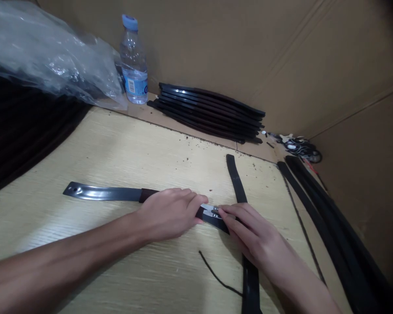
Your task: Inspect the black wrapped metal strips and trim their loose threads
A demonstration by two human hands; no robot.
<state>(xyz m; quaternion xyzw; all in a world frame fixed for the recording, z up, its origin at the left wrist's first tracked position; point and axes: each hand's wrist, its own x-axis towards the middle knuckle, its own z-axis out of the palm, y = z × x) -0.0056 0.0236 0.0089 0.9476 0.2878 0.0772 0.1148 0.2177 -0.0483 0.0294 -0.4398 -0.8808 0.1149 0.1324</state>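
Head view: the left hand (170,213) was wrapped over the middle of a curved metal strip (106,193), which lay across the pale wood-grained board (124,148). The strip's glossy grey-blue end, marked with dark holes, stuck out on the left; a dark brown covering began just beside the hand, and a black section emerged between the two hands. The right hand (253,235) pinched a small silver metal piece (211,211) with rivet-like heads against that black section, its thumb and fingers bunched together. How far the metal piece reached beneath the fingers could not be told.

A black strap (236,181) ran from beyond the right hand, under it, and towards the near edge. A thin black cord (215,275) curved across the board to that strap. Farther back, a stack of dark curved strips (209,113) lay by the cardboard wall (236,48), with an upright water bottle (136,83) to its left, near a clear plastic bag (62,61). Long black strips (317,213) lay along the right side.
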